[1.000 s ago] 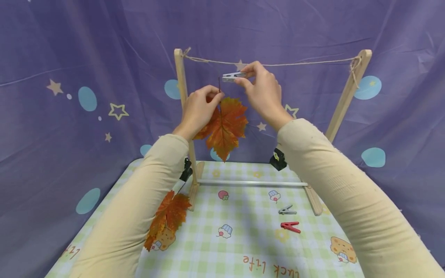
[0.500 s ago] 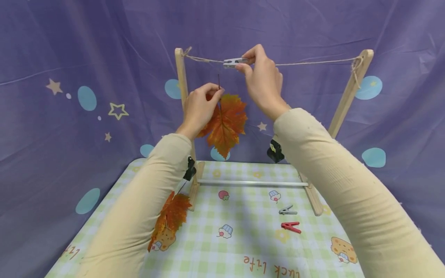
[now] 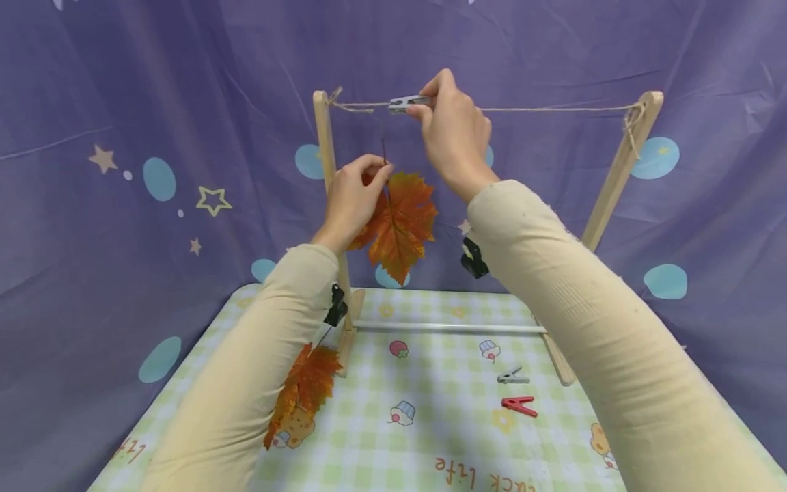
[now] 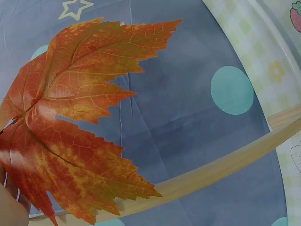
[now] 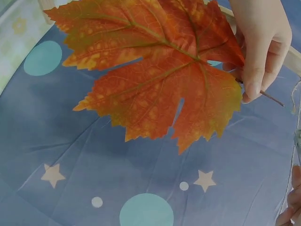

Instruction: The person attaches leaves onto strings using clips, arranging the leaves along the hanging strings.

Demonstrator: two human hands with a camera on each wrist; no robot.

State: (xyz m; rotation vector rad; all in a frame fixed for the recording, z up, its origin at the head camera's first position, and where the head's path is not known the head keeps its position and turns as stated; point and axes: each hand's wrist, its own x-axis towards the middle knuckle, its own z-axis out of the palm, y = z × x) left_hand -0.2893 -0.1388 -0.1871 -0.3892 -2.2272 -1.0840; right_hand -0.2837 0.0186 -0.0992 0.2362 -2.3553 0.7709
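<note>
My left hand (image 3: 355, 195) pinches the stem of an orange maple leaf (image 3: 399, 225), which hangs tip down below the string, the stem's end pointing up. At the string (image 3: 553, 108), my right hand (image 3: 455, 126) holds a grey clothespin (image 3: 402, 104) between thumb and fingers, its nose pointing left and level with the string. Whether its jaws are around the string cannot be told. In the right wrist view the leaf (image 5: 160, 70) spreads wide, with the left hand (image 5: 263, 52) at its stem. The left wrist view shows the leaf (image 4: 70, 127) close up.
A wooden frame's left post (image 3: 324, 137) and right post (image 3: 621, 171) carry the string; a white bar (image 3: 449, 328) joins their feet. On the checked tablecloth (image 3: 363, 451) lie a grey clothespin (image 3: 513, 375), a red clothespin (image 3: 519, 406) and another orange leaf (image 3: 313, 383), partly behind the left sleeve.
My right hand has raised the grey clothespin from below the string up to it, then slightly left. The left hand keeps the leaf at nearly the same place.
</note>
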